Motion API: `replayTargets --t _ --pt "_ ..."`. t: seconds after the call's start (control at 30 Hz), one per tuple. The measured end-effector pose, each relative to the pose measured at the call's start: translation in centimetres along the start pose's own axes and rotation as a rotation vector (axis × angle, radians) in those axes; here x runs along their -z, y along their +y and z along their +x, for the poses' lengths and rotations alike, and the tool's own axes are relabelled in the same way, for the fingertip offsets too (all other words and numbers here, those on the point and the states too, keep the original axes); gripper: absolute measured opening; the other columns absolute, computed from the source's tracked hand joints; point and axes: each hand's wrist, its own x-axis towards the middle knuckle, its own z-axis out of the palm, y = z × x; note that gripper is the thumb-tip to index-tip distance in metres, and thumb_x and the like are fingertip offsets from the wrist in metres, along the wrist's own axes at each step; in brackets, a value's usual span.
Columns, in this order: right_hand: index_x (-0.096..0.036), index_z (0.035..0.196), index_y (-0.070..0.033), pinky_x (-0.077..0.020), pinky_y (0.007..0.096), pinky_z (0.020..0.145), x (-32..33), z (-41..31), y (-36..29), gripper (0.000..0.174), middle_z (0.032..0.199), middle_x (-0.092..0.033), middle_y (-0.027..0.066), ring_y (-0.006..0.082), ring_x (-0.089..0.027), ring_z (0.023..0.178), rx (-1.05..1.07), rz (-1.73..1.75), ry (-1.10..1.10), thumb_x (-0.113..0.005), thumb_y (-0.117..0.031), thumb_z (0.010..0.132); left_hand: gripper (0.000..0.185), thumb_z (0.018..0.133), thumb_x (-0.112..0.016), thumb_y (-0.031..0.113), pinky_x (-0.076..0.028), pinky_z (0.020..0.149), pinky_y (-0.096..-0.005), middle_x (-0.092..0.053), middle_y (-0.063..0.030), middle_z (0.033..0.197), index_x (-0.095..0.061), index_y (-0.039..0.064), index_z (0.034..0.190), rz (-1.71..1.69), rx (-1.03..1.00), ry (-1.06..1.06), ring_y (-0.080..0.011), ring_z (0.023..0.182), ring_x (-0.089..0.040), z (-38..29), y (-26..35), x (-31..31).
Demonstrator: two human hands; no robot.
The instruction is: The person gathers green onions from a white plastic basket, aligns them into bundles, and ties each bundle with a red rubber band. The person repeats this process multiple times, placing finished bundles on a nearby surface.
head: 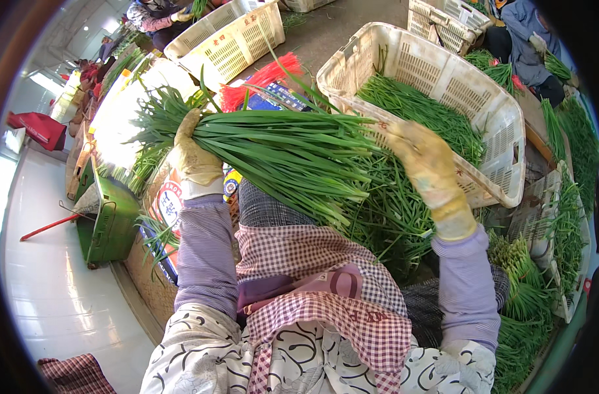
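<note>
My left hand (193, 150), in a worn pale work glove, is closed around one end of a bunch of long flat green leaves, likely garlic chives (284, 140). The bunch stretches sideways over my lap, its pale ends fanned out to the right. My right hand (420, 155), gloved too, is raised beside those pale ends, near the rim of a cream plastic crate (476, 175); its fingers are blurred, and whether they touch any leaf is unclear. Loose green leaves (393, 212) lie in a heap below the bunch. Red ties (262, 81) lie beyond it.
More greens (422, 111) lie inside the crate. A green plastic crate (114, 219) stands at the left by a white wall panel. Stacked bundles (521, 295) fill the lower right. A person (521, 44) works at the top right, another person (156, 19) at the top left beside a crate (230, 44).
</note>
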Motion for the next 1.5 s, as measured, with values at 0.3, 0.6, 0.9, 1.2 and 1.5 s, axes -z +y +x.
replayTargets --t 0.3,0.6,0.9,1.2,1.5 --pt "-0.068 0.084 -0.007 -0.0515 0.0343 0.080 -7.1 5.1 -3.7 0.014 0.089 -0.070 0.0042 0.0205 -0.065 0.084 -0.225 0.284 0.164 -0.072 -0.020 0.083 0.009 0.086 -0.058 0.008 -0.055 0.065 -0.0380 -0.064 -0.0125 0.077 -0.062 0.000 0.088 -0.034 0.018 -0.051 -0.0267 0.066 -0.063 -1.8 0.3 -1.7" --pt "-0.069 0.095 -0.006 -0.0537 0.0289 0.071 3.0 -0.7 0.0 0.009 0.087 -0.070 0.0060 0.0182 -0.065 0.076 -0.465 -0.061 0.117 -0.064 -0.009 0.089 0.011 0.085 -0.064 0.007 -0.055 0.067 -0.0353 -0.065 -0.0135 0.078 -0.063 -0.003 0.088 -0.054 0.004 0.075 -0.0253 0.068 -0.063 -1.4 0.0 -1.1" --pt "-0.071 0.096 -0.005 -0.0531 0.0332 0.069 -7.7 5.1 -12.9 0.022 0.085 -0.070 0.0125 0.0260 -0.069 0.078 0.064 -0.164 -0.298 -0.070 -0.023 0.084 0.006 0.081 -0.067 0.001 -0.053 0.054 -0.0319 -0.062 -0.0102 0.072 -0.063 -0.002 0.084 -0.060 0.009 0.032 -0.0216 0.056 -0.060 -2.1 -0.9 -3.0" --pt "-0.070 0.098 -0.009 -0.0515 0.0409 0.077 -9.1 6.6 -12.9 0.028 0.097 -0.068 0.0121 0.0312 -0.065 0.091 -0.031 -0.100 -0.252 -0.071 -0.029 0.078 0.011 0.087 -0.063 0.010 -0.054 0.063 -0.0325 -0.064 -0.0107 0.078 -0.063 -0.001 0.088 0.102 -0.027 -0.005 -0.0221 0.066 -0.063 -4.3 -0.3 -4.3" --pt "-0.072 0.097 -0.005 -0.0517 0.0349 0.080 -9.9 7.0 -12.3 0.026 0.093 -0.069 0.0115 0.0269 -0.066 0.089 0.032 0.046 -0.297 -0.074 -0.020 0.075 0.009 0.085 -0.065 0.006 -0.054 0.059 -0.0316 -0.064 -0.0114 0.077 -0.063 -0.002 0.089 0.081 -0.039 -0.016 -0.0220 0.064 -0.063 -4.6 -0.2 -4.8"
